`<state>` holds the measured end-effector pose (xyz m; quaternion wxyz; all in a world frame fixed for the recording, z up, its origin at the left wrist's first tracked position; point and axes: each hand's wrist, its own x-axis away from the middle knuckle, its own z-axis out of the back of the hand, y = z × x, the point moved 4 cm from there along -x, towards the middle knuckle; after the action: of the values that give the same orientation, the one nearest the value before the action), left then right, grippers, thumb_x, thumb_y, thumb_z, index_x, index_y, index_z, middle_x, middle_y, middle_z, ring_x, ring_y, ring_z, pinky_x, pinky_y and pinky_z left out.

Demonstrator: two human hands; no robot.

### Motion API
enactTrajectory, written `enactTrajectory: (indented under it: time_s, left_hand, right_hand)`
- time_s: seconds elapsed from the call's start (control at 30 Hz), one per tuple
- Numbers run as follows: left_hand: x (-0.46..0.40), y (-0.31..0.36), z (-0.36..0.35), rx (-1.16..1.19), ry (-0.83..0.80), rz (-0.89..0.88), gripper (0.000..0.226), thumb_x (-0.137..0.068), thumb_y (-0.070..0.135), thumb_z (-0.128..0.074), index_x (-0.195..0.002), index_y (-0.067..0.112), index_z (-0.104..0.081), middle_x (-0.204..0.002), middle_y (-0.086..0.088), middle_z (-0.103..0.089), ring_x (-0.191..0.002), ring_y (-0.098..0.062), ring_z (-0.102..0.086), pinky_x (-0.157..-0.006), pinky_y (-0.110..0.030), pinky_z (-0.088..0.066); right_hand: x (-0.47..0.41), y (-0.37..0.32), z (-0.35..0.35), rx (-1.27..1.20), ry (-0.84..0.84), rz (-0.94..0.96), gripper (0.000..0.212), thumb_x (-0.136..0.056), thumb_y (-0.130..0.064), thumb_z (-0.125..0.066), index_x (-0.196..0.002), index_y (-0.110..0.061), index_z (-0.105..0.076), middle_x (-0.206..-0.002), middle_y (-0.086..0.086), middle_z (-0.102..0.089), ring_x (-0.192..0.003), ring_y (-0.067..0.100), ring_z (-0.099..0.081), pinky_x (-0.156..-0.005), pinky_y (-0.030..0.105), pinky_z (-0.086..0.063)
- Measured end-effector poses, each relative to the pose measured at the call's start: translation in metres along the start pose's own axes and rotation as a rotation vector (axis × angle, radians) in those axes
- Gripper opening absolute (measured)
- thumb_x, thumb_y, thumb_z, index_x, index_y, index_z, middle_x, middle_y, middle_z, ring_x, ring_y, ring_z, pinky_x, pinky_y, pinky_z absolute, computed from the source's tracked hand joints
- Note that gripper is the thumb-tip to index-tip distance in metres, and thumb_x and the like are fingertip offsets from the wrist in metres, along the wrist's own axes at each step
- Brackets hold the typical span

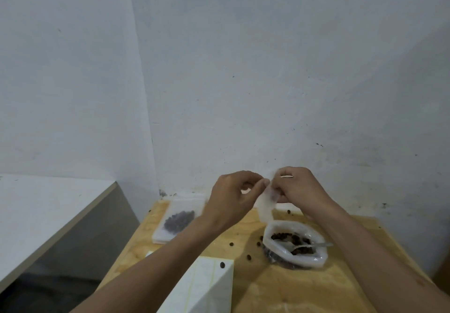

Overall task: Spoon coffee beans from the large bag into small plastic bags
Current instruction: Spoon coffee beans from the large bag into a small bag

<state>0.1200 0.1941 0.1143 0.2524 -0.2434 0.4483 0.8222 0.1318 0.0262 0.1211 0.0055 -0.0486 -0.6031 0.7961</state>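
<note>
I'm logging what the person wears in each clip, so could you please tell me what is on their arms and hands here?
Both forearms are bare as far as the frame shows: no sleeves, gloves, watch or bracelets are visible. The left hand shows nothing worn. The right hand has a thin pale band across one finger; whether it is a ring or a strip of tape cannot be told.

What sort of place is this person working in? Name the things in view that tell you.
Probably a plain back room or home workspace, not a shop counter: a bare plywood table pushed into a corner of scuffed white walls, with loose coffee beans scattered on it.
</note>
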Motion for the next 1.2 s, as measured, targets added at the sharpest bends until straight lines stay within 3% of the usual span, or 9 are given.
enactTrajectory:
  time_s: [0.1, 0.17, 0.37, 0.5, 0.67, 0.8, 0.97, 1.1, 1.2]
  left_hand:
    - [-0.005, -0.006, 0.003, -0.063, -0.268, 0.089, 0.097, -0.073, 0.059, -0.082, -0.153, 0.027, -0.036, -0.156, 0.016, -0.036, -0.14, 0.002, -0.033, -0.114, -0.022, -0.031]
    - [-0.009, -0.009, 0.004, -0.154, -0.399, 0.082, 0.122, -0.067, 0.059, -0.086, -0.16, 0.028, -0.014, -0.164, 0.014, -0.015, -0.149, -0.002, -0.013, -0.119, -0.027, -0.02]
    - [-0.016, -0.017, 0.005, -0.299, -0.401, 0.008, 0.095, -0.073, 0.051, -0.083, -0.151, 0.024, -0.036, -0.137, 0.006, -0.049, -0.121, -0.012, -0.048, -0.103, -0.038, -0.046]
    - [-0.012, -0.015, -0.007, -0.353, -0.414, -0.007, 0.127, -0.061, 0.07, -0.082, -0.158, 0.022, -0.017, -0.145, 0.006, -0.036, -0.127, -0.013, -0.038, -0.107, -0.03, -0.038]
    - [-0.015, -0.011, -0.012, -0.462, -0.29, -0.13, 0.1, -0.068, 0.054, -0.081, -0.148, 0.015, -0.034, -0.126, -0.001, -0.047, -0.107, -0.02, -0.045, -0.097, -0.038, -0.044]
    - [-0.018, -0.007, -0.015, -0.497, -0.331, -0.159, 0.094, -0.074, 0.053, -0.077, -0.149, 0.015, -0.036, -0.127, 0.001, -0.047, -0.109, -0.016, -0.044, -0.099, -0.031, -0.04]
    - [-0.02, -0.012, -0.016, -0.53, -0.336, -0.145, 0.097, -0.075, 0.059, -0.075, -0.151, 0.016, -0.033, -0.13, 0.002, -0.045, -0.113, -0.016, -0.043, -0.102, -0.028, -0.036]
    - [-0.018, -0.011, -0.02, -0.51, -0.34, -0.165, 0.097, -0.073, 0.059, -0.077, -0.15, 0.016, -0.035, -0.131, 0.001, -0.046, -0.113, -0.016, -0.044, -0.1, -0.028, -0.035]
    - [-0.015, -0.008, -0.027, -0.457, -0.376, -0.147, 0.1, -0.072, 0.063, -0.079, -0.149, 0.016, -0.036, -0.13, 0.001, -0.047, -0.113, -0.016, -0.045, -0.098, -0.028, -0.037]
  right_hand:
    - [0.0, -0.006, 0.002, 0.002, -0.047, 0.052, 0.02, -0.087, 0.002, -0.06, -0.093, -0.007, -0.077, -0.087, 0.026, -0.074, -0.07, 0.03, -0.069, -0.08, 0.041, -0.059]
    - [0.002, -0.011, 0.0, -0.004, -0.117, 0.094, 0.025, -0.088, 0.004, -0.057, -0.096, -0.008, -0.078, -0.09, 0.024, -0.076, -0.074, 0.029, -0.07, -0.074, 0.039, -0.057]
    - [-0.002, -0.009, 0.005, 0.153, -0.113, 0.156, 0.024, -0.09, 0.001, -0.065, -0.091, -0.016, -0.081, -0.088, 0.004, -0.079, -0.085, 0.021, -0.074, -0.076, 0.032, -0.059]
    - [-0.007, -0.006, 0.005, 0.107, -0.053, 0.145, 0.021, -0.093, 0.001, -0.063, -0.091, -0.013, -0.08, -0.092, 0.017, -0.077, -0.076, 0.027, -0.068, -0.071, 0.038, -0.054]
    - [-0.008, -0.001, 0.007, 0.187, -0.013, 0.164, 0.029, -0.095, 0.0, -0.057, -0.092, -0.019, -0.079, -0.092, 0.002, -0.077, -0.09, 0.019, -0.071, -0.081, 0.032, -0.056]
    - [-0.006, 0.0, 0.016, 0.383, 0.095, 0.226, 0.018, -0.096, -0.007, -0.062, -0.099, -0.019, -0.075, -0.094, -0.004, -0.074, -0.089, 0.005, -0.067, -0.066, 0.009, -0.045]
    - [0.001, -0.004, 0.028, 0.342, 0.209, 0.304, 0.016, -0.084, -0.016, -0.081, -0.095, -0.02, -0.07, -0.088, -0.008, -0.07, -0.08, 0.005, -0.066, -0.069, 0.013, -0.051]
    - [-0.001, -0.005, 0.027, 0.345, -0.165, 0.21, 0.015, -0.085, -0.006, -0.075, -0.078, -0.018, -0.08, -0.076, -0.005, -0.076, -0.068, 0.011, -0.067, -0.073, 0.03, -0.056]
    - [0.002, -0.007, 0.023, 0.237, -0.338, 0.188, 0.01, -0.085, -0.018, -0.08, -0.095, -0.02, -0.083, -0.093, -0.004, -0.08, -0.085, 0.018, -0.075, -0.083, 0.031, -0.058]
